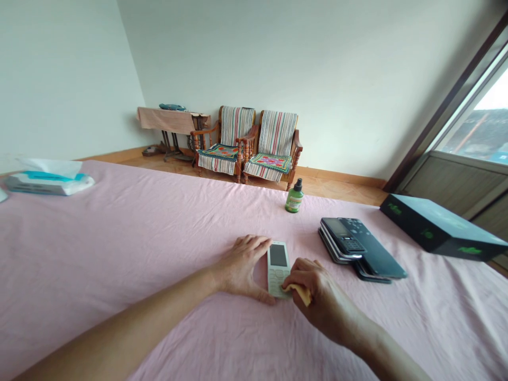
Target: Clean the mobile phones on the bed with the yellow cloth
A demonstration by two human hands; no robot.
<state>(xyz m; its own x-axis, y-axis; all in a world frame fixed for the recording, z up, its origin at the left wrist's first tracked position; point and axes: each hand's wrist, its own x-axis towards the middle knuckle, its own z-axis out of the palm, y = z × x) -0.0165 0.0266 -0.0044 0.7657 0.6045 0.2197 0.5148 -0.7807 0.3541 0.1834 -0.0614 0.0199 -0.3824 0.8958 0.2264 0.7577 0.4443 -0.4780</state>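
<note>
A white keypad mobile phone [279, 269] lies face up on the pink bedsheet, its dark screen toward the far end. My left hand [244, 270] braces it from the left, fingertips at its top edge and thumb by its bottom corner. Bunched in the closed fingers of my right hand [317, 293] is a small yellow cloth [302, 292], pressed against the lower keys. My right fingers cover part of the keypad.
Right of the hands sit stacked phones [343, 241] and a dark tablet-like device [377, 254]. Beyond them are a green spray bottle [294, 199] and a black box [440, 225]. A tissue pack [51, 182] lies far left. Two wooden chairs [273, 140] stand by the wall.
</note>
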